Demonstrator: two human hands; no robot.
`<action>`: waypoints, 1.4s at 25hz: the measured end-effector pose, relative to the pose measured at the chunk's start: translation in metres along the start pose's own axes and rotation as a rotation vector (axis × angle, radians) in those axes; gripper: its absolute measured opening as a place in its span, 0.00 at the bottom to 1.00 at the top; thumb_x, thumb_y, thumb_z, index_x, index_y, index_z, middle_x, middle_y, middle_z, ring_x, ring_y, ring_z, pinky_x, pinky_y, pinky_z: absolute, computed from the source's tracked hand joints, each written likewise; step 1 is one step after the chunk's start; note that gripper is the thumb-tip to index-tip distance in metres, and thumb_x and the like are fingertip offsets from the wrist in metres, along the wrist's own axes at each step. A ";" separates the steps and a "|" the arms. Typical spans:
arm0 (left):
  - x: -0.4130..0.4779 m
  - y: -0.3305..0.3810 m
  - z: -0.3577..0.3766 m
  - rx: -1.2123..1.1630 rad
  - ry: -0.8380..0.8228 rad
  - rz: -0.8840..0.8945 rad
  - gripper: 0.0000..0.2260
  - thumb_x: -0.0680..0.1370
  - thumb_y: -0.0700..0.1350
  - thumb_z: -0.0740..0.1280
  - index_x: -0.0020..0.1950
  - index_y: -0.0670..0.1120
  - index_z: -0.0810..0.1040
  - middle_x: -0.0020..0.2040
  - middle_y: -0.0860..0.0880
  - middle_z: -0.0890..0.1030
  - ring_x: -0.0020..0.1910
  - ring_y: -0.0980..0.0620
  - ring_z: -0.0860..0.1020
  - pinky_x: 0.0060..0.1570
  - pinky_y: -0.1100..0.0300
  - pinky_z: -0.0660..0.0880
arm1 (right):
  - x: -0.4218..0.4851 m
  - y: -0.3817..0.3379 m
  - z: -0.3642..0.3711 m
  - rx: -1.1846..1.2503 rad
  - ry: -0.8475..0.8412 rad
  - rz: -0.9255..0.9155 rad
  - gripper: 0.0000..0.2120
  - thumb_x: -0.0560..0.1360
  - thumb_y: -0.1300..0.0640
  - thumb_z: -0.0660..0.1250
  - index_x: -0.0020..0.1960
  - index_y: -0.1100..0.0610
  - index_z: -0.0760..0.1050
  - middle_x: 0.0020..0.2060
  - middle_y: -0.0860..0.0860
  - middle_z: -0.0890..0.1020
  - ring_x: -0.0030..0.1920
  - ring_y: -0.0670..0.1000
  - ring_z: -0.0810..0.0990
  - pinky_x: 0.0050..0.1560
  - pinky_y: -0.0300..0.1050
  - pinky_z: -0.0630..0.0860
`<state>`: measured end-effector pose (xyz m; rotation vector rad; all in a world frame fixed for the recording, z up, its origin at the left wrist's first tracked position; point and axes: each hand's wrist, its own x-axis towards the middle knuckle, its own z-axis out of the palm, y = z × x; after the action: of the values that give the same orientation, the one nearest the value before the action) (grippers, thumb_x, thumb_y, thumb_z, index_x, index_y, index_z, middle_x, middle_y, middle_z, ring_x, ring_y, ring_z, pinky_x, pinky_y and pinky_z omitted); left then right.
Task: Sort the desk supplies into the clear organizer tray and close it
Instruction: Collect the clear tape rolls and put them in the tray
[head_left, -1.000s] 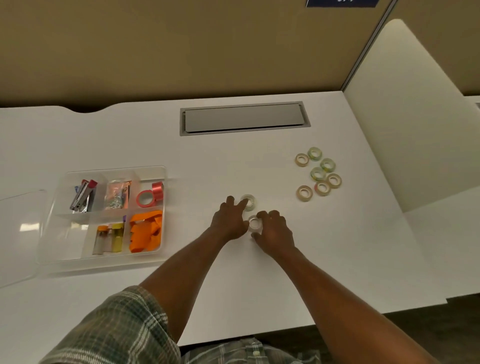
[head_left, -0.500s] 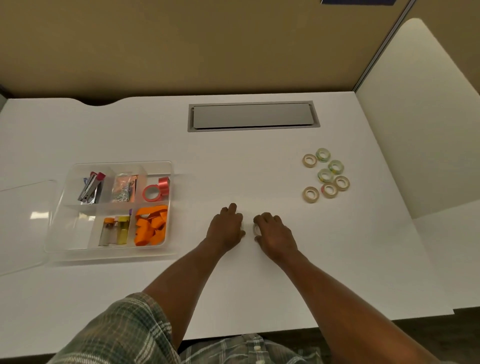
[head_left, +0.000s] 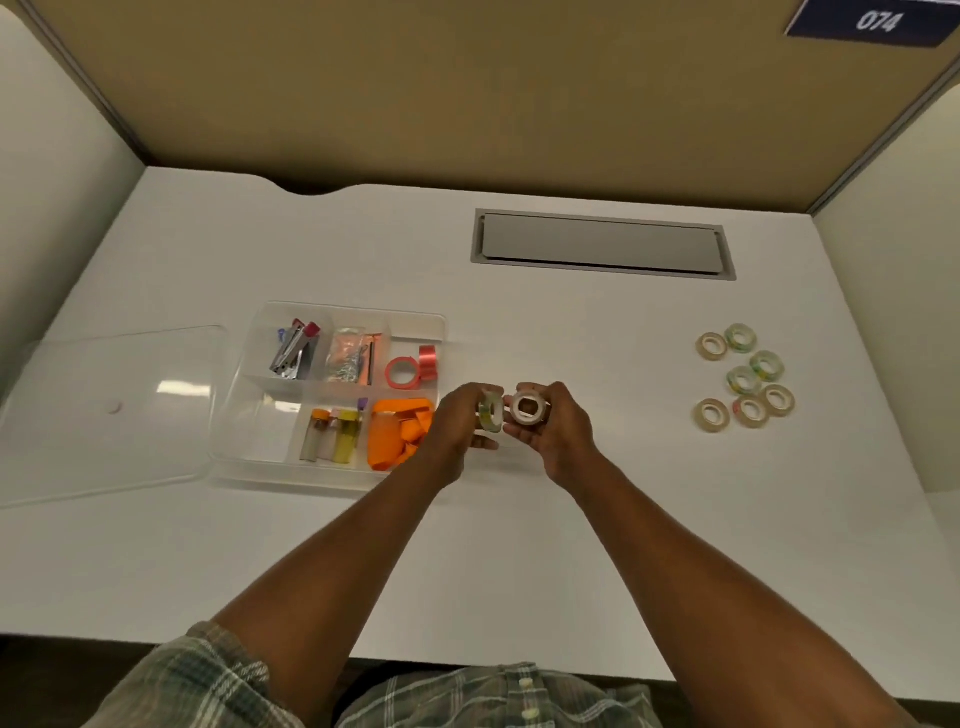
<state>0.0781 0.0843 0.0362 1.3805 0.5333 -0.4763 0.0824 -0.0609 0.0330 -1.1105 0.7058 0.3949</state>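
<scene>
Your left hand (head_left: 457, 428) and right hand (head_left: 558, 434) grip one roll (head_left: 491, 413) each; seven rolls (head_left: 744, 379) wait near bench (head_left: 571, 338) right edge; lid (head_left: 104, 410) off.

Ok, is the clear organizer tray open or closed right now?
Open. The lid lies flat on the desk beside the organizer tray, leaving its compartments uncovered.

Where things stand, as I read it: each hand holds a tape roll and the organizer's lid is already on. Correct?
No: the head view shows the lid lying on the desk left of the organizer tray. The rest holds: the left hand holds the greenish tape roll, the right hand the white tape roll.
</scene>
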 end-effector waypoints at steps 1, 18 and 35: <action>-0.003 0.006 -0.016 -0.110 0.033 -0.028 0.14 0.76 0.49 0.59 0.50 0.47 0.83 0.45 0.46 0.84 0.42 0.46 0.80 0.36 0.55 0.78 | -0.001 0.002 0.017 -0.009 -0.036 0.004 0.14 0.76 0.55 0.62 0.55 0.61 0.80 0.44 0.59 0.87 0.43 0.57 0.87 0.49 0.52 0.84; -0.019 0.029 -0.259 -0.325 0.583 -0.134 0.23 0.80 0.64 0.59 0.62 0.47 0.75 0.63 0.44 0.77 0.61 0.43 0.75 0.64 0.47 0.74 | -0.014 0.093 0.277 -0.497 -0.308 0.224 0.15 0.79 0.48 0.65 0.62 0.55 0.73 0.61 0.57 0.79 0.60 0.58 0.79 0.61 0.52 0.78; -0.017 0.033 -0.239 -0.214 0.594 -0.109 0.23 0.82 0.61 0.56 0.60 0.45 0.77 0.60 0.43 0.79 0.58 0.44 0.78 0.56 0.49 0.76 | -0.009 0.085 0.274 -0.586 -0.319 0.147 0.20 0.80 0.47 0.61 0.67 0.57 0.74 0.55 0.54 0.79 0.48 0.52 0.78 0.44 0.44 0.78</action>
<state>0.0666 0.3260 0.0470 1.2801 1.1144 -0.0788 0.1107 0.2235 0.0538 -1.5025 0.3927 0.9228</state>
